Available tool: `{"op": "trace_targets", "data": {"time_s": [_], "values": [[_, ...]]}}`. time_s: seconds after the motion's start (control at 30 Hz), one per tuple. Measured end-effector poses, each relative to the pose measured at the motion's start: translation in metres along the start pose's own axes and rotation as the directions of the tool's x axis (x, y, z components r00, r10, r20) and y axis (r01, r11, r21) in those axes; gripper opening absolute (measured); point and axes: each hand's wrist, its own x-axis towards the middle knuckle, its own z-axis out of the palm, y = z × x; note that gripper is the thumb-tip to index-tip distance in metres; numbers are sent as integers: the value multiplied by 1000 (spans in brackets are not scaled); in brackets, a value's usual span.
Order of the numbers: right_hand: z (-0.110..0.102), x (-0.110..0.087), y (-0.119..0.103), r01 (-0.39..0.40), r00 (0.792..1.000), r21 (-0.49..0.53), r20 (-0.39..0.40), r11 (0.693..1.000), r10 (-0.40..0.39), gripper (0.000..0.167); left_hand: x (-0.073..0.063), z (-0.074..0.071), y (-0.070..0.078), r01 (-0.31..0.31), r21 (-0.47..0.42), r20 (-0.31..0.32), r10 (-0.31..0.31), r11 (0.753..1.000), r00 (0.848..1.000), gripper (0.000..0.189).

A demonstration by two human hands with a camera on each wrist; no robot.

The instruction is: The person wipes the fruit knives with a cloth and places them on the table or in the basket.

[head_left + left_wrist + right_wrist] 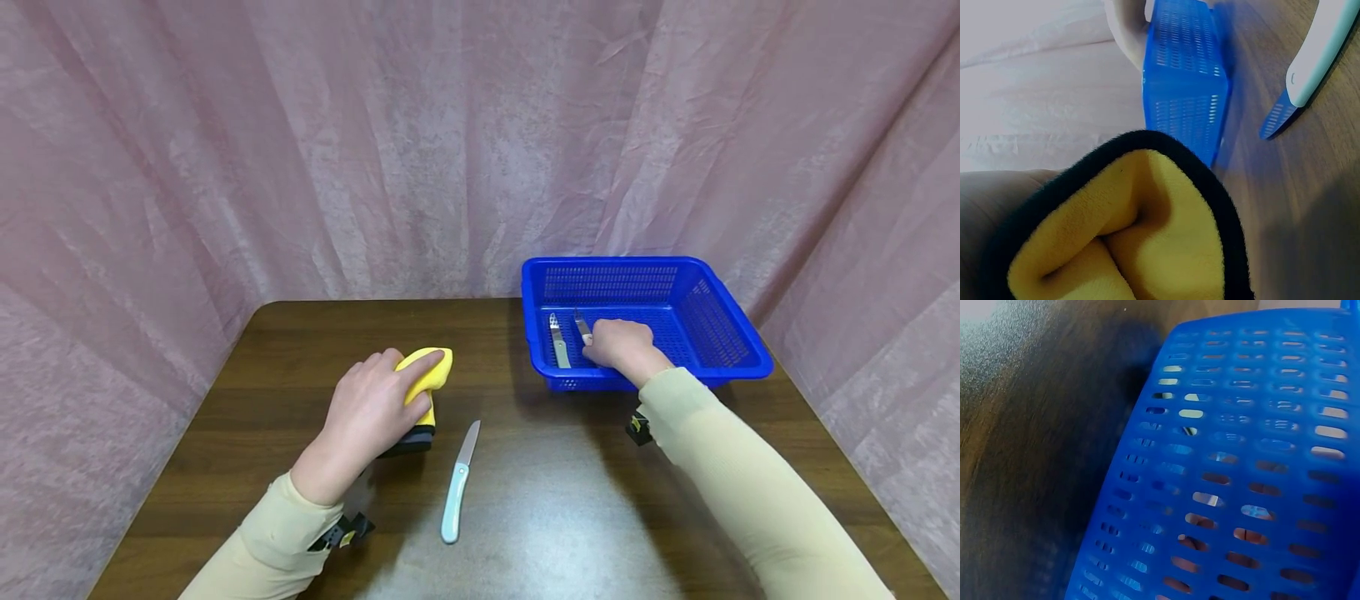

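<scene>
My left hand (371, 408) grips a bunched yellow cloth (431, 377) with a dark edge, its folds close up in the left wrist view. To the right of it on the table lies a knife (459, 487) with a light blue handle, blade pointing away. My right hand (622, 343) reaches down inside the blue basket (652, 377) and pinches a small metal-ended kitchen tool by its pale handle (587, 336). Beside that, a tool with a holed metal head and pale green handle (561, 348) lies on the basket floor. The basket wall (1235, 450) mostly hides the right fingers in the right wrist view.
The basket stands at the back right of the brown wooden table (300, 350), near its right edge. A pink curtain (405, 150) hangs behind the table and along its sides.
</scene>
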Motion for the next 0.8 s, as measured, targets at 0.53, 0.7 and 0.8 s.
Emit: {"op": "trace_targets", "data": {"time_s": [0.53, 0.7, 0.8], "values": [[12, 24, 3, 1, 994, -8, 112, 1000, 0, 31, -3, 3, -2, 3, -3, 3, -3, 1000, 1000, 55], [33, 55, 19, 9, 993, -21, 115, 1000, -6, 31, -3, 4, -2, 14, -3, 26, -14, 1000, 1000, 56], [31, 50, 18, 19, 993, -16, 119, 1000, -17, 31, -3, 5, -2, 17, -6, 28, -17, 1000, 999, 56]]}}
